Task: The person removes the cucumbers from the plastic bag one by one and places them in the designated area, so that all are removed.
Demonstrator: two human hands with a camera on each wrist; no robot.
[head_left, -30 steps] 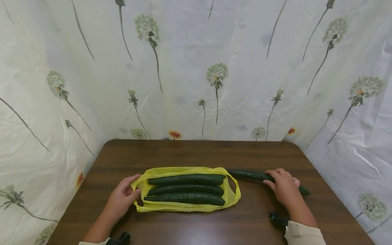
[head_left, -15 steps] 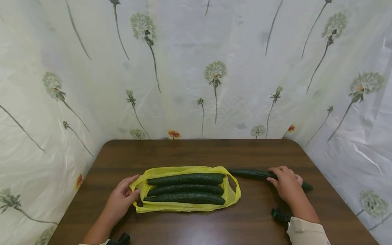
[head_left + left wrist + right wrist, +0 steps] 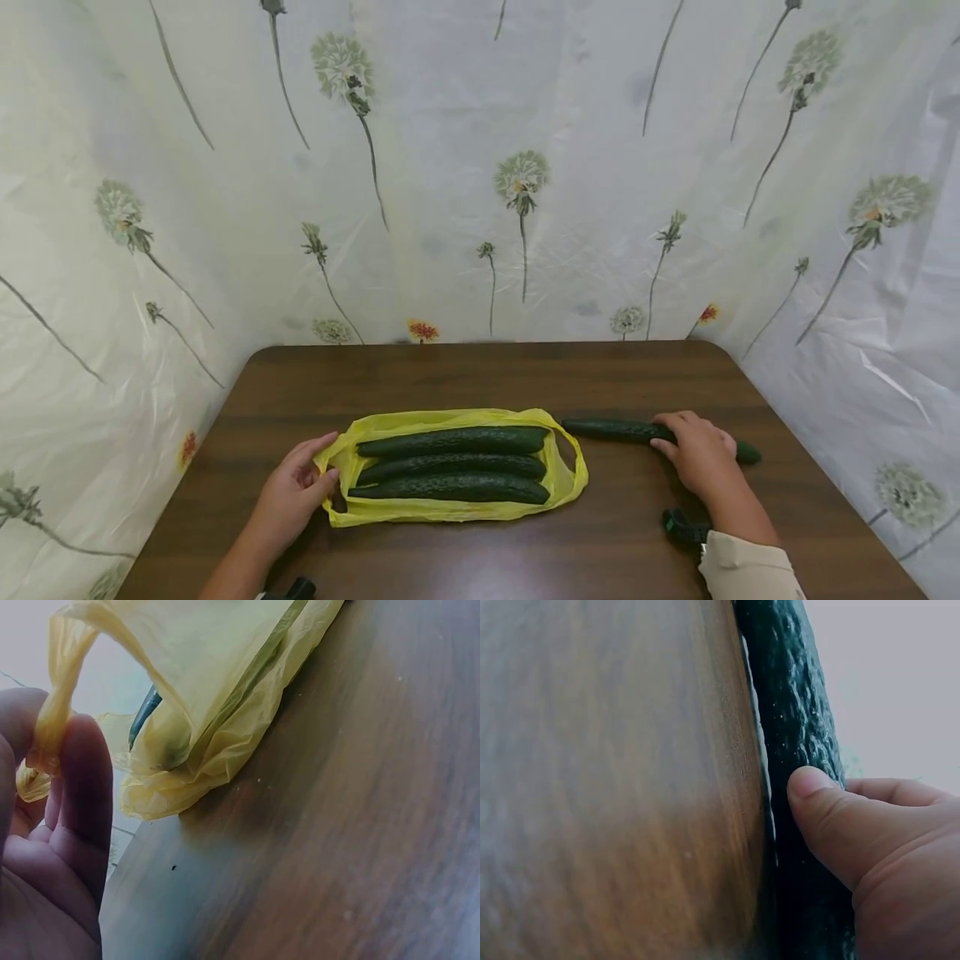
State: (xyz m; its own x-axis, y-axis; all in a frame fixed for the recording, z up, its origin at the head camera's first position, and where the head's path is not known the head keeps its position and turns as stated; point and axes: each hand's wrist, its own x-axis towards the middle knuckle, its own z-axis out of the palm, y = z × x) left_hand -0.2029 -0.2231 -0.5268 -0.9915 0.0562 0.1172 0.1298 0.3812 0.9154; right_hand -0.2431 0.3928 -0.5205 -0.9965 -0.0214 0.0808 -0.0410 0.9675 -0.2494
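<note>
A yellow plastic bag [image 3: 450,510] lies spread on the table with three dark green cucumbers [image 3: 457,465] side by side in its opening. My left hand [image 3: 292,492] pinches the bag's left handle between thumb and fingers; the left wrist view shows the twisted handle [image 3: 64,697] in that grip. Right of the bag, my right hand [image 3: 697,454] holds another cucumber [image 3: 611,429] around its right half, thumb on the near side. In the right wrist view the thumb presses against the bumpy skin of that cucumber [image 3: 787,697]. Its left tip lies close to the bag's right handle [image 3: 577,467].
The brown wooden table [image 3: 487,375] has rounded far corners. Behind it and at both sides hangs a pale curtain [image 3: 420,167] printed with dandelions. A dark strap device [image 3: 684,529] sits at the right wrist.
Between the first two frames the right hand and its cucumber shift slightly to the right. The left hand keeps its pinch on the bag. The head view drifts a little.
</note>
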